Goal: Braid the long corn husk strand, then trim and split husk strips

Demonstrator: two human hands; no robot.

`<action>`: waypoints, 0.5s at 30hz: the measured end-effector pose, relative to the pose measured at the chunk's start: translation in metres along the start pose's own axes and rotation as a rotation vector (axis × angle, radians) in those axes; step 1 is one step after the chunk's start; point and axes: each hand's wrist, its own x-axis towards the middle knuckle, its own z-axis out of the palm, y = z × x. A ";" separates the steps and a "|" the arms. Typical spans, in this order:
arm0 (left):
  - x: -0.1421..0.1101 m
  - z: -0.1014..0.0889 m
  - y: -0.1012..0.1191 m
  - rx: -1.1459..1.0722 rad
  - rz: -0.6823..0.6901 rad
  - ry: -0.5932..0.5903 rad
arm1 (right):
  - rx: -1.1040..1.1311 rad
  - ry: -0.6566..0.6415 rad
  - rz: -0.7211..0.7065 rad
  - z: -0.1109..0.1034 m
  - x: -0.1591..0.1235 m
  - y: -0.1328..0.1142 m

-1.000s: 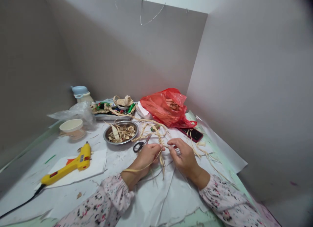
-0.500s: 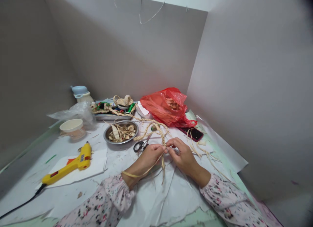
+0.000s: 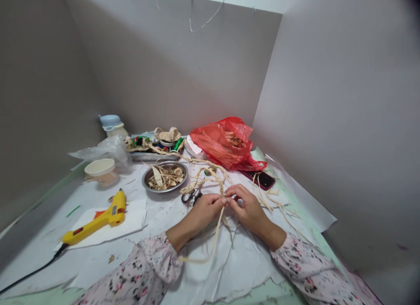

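A braided straw cord (image 3: 210,179) loops across the table, and its near end sits between my two hands. My left hand (image 3: 210,208) pinches the braid from the left, thumb and forefinger closed on it. From the right, my right hand (image 3: 244,206) grips the same spot, fingertips touching those of the left. Loose straw strands (image 3: 215,239) hang down toward me from the pinch, one bending off to the left. Black-handled scissors (image 3: 188,196) lie just beyond my left hand, partly hidden by it and the cord.
A metal bowl (image 3: 164,189) of straw scraps, a paper cup (image 3: 101,173) and a yellow glue gun (image 3: 98,222) stand to the left. Behind are a cluttered tray (image 3: 154,157) and a red plastic bag (image 3: 223,143). A phone (image 3: 264,180) lies right, beside loose straw.
The long strand that lay across my left wrist now hangs below the hands, its end bent left. Both hands stay pinched on the braid. The whole view has shifted slightly.
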 end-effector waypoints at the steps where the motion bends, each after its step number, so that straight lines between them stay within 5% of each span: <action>1: 0.000 0.000 0.000 0.023 -0.002 0.009 | 0.004 -0.010 0.010 0.000 0.000 0.000; 8: 0.004 0.002 -0.007 0.026 -0.031 0.047 | 0.217 -0.038 0.279 0.002 -0.003 0.009; 15: 0.004 0.003 -0.005 -0.046 -0.037 -0.007 | 0.369 -0.188 0.337 0.004 -0.004 0.013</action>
